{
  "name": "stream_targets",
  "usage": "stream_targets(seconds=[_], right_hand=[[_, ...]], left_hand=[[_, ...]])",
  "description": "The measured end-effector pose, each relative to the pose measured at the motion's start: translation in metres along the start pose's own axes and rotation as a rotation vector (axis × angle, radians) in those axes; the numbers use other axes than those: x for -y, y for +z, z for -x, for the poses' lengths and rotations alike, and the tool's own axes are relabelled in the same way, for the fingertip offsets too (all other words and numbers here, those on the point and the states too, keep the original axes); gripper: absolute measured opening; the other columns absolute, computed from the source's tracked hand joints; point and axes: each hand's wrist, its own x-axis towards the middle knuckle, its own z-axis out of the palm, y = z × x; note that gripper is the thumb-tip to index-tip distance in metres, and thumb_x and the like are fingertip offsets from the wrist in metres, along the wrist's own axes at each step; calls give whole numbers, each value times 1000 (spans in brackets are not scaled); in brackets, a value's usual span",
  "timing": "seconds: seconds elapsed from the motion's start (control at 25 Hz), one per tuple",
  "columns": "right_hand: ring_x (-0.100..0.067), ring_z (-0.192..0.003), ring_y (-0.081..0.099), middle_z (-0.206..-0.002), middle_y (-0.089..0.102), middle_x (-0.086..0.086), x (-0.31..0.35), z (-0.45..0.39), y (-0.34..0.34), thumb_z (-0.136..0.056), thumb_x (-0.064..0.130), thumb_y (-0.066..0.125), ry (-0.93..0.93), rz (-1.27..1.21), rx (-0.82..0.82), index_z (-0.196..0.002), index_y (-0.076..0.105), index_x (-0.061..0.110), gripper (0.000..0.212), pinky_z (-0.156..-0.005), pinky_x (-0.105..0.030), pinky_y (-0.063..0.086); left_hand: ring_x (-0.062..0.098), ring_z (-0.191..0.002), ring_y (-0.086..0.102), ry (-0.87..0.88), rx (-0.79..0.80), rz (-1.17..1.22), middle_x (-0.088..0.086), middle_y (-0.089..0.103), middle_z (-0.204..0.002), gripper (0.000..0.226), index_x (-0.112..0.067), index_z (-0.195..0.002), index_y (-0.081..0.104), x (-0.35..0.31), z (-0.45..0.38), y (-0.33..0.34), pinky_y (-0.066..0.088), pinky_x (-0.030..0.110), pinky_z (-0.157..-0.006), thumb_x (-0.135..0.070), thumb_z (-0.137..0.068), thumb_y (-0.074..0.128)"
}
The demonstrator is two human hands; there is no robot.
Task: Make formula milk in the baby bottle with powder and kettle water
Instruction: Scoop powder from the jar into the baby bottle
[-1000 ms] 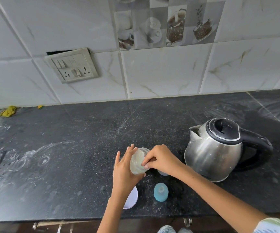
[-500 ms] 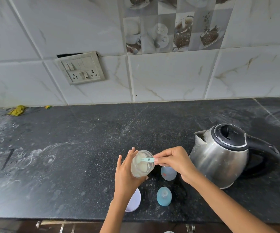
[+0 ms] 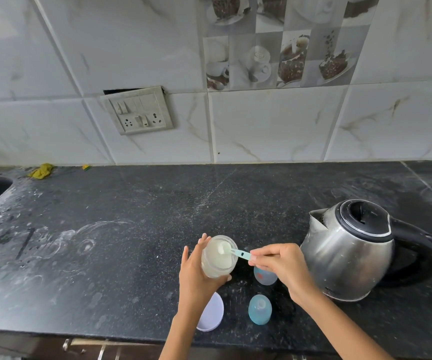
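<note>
Powder jar (image 3: 218,257) held tilted, mouth toward the camera and a bit right, white powder inside. Left hand (image 3: 196,271) wraps the jar from its left and underside, fingers curled round the glass, thumb under the base. Pale green scoop (image 3: 233,252) has its bowl over the jar mouth with a small heap of powder in it; its handle runs right to the right hand (image 3: 280,263), pinched between thumb and fingertips (image 3: 255,255), remaining fingers folded in.

Just below the right fingertips, partly hidden by that hand, stands the baby bottle (image 3: 264,276), clear, on the counter, a red mark on it; whether it holds anything I cannot tell. Nearer the camera from it, under the right wrist, the blue bottle cap (image 3: 260,309). Below the left wrist, the white jar lid (image 3: 212,314) lies flat near the counter edge, part covered by the forearm.

Right of the right hand, steel kettle (image 3: 347,253), lid shut, spout pointing left, black handle on far side. All on black stone counter (image 3: 131,216), smeared with white residue left of the left hand. Switchboard (image 3: 137,110) on tiled wall behind; yellow cloth (image 3: 41,171) far left by the wall.
</note>
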Motion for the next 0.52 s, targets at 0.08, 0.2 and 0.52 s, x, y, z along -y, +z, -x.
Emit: stream_targets(seconds=[0.08,0.2,0.52], right_hand=[[-4,-69,71,-71,77,3,-2,0,7,-74,6,79,-216,302,-86,-79,81,15,11,-65,-11,53],[-11,-73,71,-80,77,2,0,-9,20,-81,9,72,-506,729,-101,-81,80,14,10,-68,-22,57],[-23,-90,69,-101,75,-9,2,-20,41,-88,1,56,-514,1149,303,-105,75,12,28,-79,-33,56]], left_hand=[[-21,-120,26,28,7,-15,-28,34,-138,90,-31,-131,44,-1,2,1,5,26,-119,-31,-53,89],[-9,-126,37,63,15,-32,-22,35,-142,85,-26,-131,47,-2,3,6,4,25,-118,-30,-56,87],[5,-134,41,125,31,-27,-11,41,-146,76,-22,-129,49,-3,4,10,7,29,-119,-38,-63,82]])
